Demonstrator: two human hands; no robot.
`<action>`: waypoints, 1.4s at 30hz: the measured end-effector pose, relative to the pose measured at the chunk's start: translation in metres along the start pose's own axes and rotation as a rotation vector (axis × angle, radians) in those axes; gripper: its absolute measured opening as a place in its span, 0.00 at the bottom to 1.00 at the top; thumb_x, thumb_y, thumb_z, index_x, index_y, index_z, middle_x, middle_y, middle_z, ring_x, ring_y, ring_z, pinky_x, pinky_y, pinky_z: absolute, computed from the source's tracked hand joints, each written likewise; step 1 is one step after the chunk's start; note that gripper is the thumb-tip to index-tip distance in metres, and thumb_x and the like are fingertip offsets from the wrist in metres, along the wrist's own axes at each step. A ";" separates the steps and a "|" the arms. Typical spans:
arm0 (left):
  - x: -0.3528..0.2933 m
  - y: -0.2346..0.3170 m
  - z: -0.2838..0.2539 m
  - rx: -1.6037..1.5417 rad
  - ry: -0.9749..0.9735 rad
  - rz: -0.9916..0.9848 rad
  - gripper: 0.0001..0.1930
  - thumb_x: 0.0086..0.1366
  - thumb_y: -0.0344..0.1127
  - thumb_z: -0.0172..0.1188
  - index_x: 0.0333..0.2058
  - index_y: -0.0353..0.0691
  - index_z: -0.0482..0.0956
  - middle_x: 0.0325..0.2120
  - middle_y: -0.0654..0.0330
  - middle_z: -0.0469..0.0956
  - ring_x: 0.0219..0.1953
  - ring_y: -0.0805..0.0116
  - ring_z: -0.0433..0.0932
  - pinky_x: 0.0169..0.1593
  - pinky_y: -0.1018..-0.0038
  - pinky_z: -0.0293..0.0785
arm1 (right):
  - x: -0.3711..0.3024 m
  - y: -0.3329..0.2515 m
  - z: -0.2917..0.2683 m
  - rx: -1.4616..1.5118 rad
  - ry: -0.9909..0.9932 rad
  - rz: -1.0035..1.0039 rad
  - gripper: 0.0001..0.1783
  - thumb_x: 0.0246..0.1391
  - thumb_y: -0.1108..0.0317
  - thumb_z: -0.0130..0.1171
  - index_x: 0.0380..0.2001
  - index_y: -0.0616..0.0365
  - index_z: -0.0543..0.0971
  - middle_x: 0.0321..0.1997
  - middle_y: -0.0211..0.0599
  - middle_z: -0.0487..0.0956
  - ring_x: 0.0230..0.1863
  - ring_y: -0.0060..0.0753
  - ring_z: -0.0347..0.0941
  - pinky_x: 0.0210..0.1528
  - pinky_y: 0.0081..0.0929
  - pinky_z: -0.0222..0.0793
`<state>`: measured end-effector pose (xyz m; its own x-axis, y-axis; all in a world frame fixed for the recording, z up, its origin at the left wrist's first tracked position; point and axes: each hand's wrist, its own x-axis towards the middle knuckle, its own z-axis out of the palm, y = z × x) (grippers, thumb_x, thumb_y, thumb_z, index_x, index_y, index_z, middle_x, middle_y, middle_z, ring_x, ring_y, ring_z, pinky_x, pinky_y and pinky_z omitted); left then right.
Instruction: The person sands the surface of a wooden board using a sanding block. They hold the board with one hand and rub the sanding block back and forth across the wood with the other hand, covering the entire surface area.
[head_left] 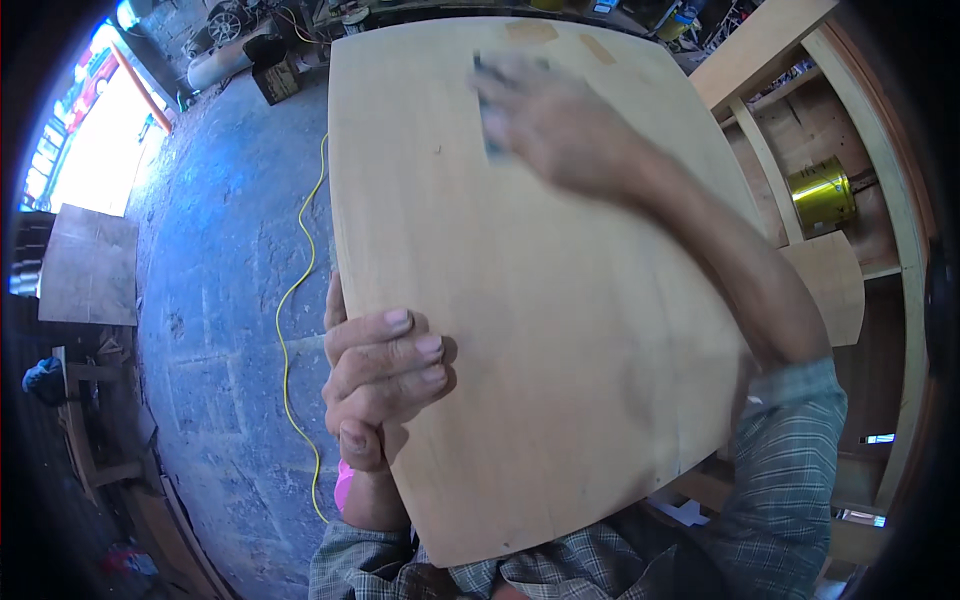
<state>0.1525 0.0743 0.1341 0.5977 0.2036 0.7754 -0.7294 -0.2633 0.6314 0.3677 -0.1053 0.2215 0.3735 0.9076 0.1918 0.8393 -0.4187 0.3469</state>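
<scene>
The head view is mostly taken up by a pale wooden panel [560, 330], gently curved at its edges, lying in front of the person with its lower edge near the plaid shirt [785, 470]; what bears its weight underneath is hidden. It looks thin, stiff and fairly light for its breadth, though such a wide board would likely tip or swing if held at one edge alone, and its smooth, bare face may be slippery under dusty fingers. The right hand [560, 125] is over the upper part of the face, too blurred to tell whether its fingers clamp what is under them or only press it. The left hand [385, 375] is clamped on the left edge, fingertips curled onto the face, a sound place to hold; the opposite edge would be the natural partner for a two-handed lift. The corners look most prone to chipping. Beneath the right fingers is a dark flat pad [495, 145], apparently thin and easy to pinch by its sides. Smallest are two tan patches [597, 49] near the top edge and a little mark [437, 149] on the face, best not gripped over.
</scene>
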 end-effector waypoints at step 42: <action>0.245 -0.174 0.057 1.139 -0.698 -0.343 0.29 0.70 0.54 0.34 0.61 0.44 0.65 0.60 0.51 0.69 0.62 0.49 0.67 0.64 0.52 0.59 | -0.014 0.066 0.002 0.225 -0.077 0.214 0.35 0.64 0.46 0.41 0.66 0.60 0.61 0.69 0.49 0.62 0.71 0.48 0.55 0.70 0.51 0.46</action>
<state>0.4448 0.1157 0.2133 0.9786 -0.0073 0.2054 -0.0430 -0.9845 0.1700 0.4190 -0.1460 0.2400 0.5727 0.8028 0.1659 0.8014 -0.5909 0.0927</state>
